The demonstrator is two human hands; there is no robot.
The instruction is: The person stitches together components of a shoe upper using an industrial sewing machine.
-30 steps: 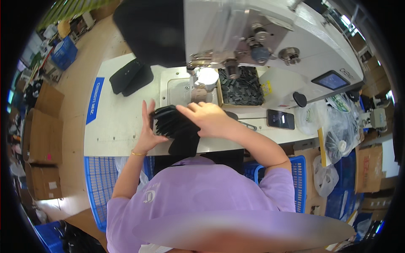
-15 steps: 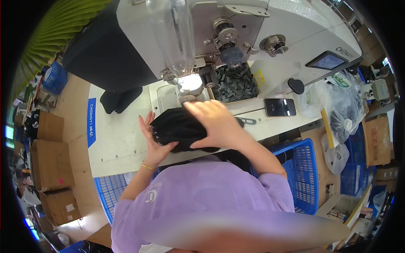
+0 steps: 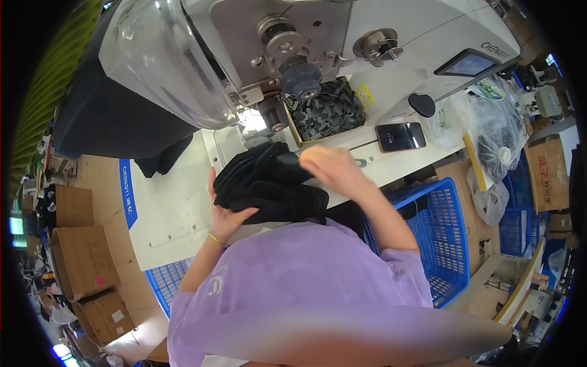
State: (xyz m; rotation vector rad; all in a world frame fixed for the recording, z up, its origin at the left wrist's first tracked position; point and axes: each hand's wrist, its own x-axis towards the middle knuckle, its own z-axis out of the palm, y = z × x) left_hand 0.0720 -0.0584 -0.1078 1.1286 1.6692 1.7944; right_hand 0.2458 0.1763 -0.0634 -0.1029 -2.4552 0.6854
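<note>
A bundle of black fabric pieces [image 3: 266, 192] lies in soft folds at the front of the sewing machine bed, below the lit needle area. My left hand [image 3: 225, 214] grips the bundle's left end, with the thumb across the near side and the fingers along the far side. My right hand [image 3: 330, 170] is closed at the bundle's upper right edge. Beside its fingertips shows a small dark grey patch; what the fingers pinch is too blurred to make out. Over the bundle stands the white sewing machine [image 3: 403, 30].
Behind the bundle sits a box of small grey tabs [image 3: 327, 110]. To its right lies a phone [image 3: 400, 137]. More black fabric [image 3: 164, 158] rests at the table's left. Blue baskets [image 3: 449, 244] stand below the front edge. Clear plastic bags [image 3: 495, 134] are at the right.
My right hand has moved off the top of the black bundle to its right edge and closed. The bundle's folds have opened out. The view has shifted, bringing the machine head nearer.
</note>
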